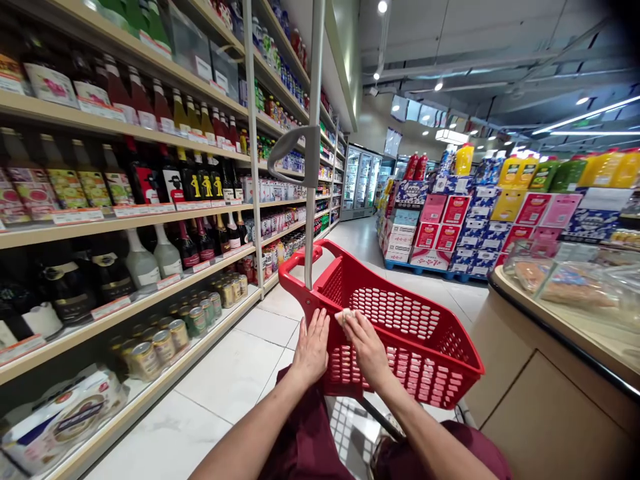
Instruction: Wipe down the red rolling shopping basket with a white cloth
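A red plastic shopping cart basket (pixel 470 367) with punched holes stands in front of me, its near side turned toward my knees. My left hand (pixel 311 348) lies flat against that side, fingers stretched upward and nothing in them. Just to its right, my right hand (pixel 369 345) presses a small crumpled whitish cloth or tissue (pixel 345 316) to the red plastic near the upper edge. Its fingers are bent over the cloth and hide part of it. From the basket's left end rises a metal pole (pixel 309 230) bearing a grey loop handle (pixel 311 157).
Shelves (pixel 120 223) of bottles and cans line the left side, with a wrapped pack (pixel 65 420) at the bottom. A curved counter (pixel 540 373) stands close on the right. Stacked drink boxes (pixel 435 223) are beyond the basket. White floor tiles (pixel 215 373) lie between shelves and basket.
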`<act>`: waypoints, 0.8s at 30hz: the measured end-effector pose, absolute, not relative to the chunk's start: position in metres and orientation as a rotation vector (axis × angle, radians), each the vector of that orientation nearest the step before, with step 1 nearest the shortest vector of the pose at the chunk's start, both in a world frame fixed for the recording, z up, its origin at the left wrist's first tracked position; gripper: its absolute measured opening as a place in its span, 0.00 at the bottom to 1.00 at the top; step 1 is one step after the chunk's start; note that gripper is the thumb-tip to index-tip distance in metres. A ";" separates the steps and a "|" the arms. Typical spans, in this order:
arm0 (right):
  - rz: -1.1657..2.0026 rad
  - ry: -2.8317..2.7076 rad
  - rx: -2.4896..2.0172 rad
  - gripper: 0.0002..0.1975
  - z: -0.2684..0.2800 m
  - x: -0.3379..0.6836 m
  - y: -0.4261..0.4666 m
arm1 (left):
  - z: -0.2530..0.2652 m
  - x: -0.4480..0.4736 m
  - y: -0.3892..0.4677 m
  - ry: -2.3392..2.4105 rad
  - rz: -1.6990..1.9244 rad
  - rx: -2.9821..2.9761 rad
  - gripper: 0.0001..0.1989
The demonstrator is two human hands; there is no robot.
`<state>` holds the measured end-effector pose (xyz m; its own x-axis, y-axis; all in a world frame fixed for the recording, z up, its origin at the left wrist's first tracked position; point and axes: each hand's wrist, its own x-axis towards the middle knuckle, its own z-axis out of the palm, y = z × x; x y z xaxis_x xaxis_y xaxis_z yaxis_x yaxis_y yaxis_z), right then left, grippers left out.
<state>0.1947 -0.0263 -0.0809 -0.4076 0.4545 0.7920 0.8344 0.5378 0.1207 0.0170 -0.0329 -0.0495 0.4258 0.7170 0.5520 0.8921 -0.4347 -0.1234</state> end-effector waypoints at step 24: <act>-0.719 -2.160 -0.894 0.23 -0.047 0.137 -0.013 | -0.032 -0.024 -0.023 -1.533 -0.661 -2.100 0.38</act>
<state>0.1367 -0.0135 -0.0465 -0.5313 0.3819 0.7562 0.7589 0.6113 0.2245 -0.0245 -0.0226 -0.0323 0.2655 0.7393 0.6189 0.9576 -0.2769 -0.0800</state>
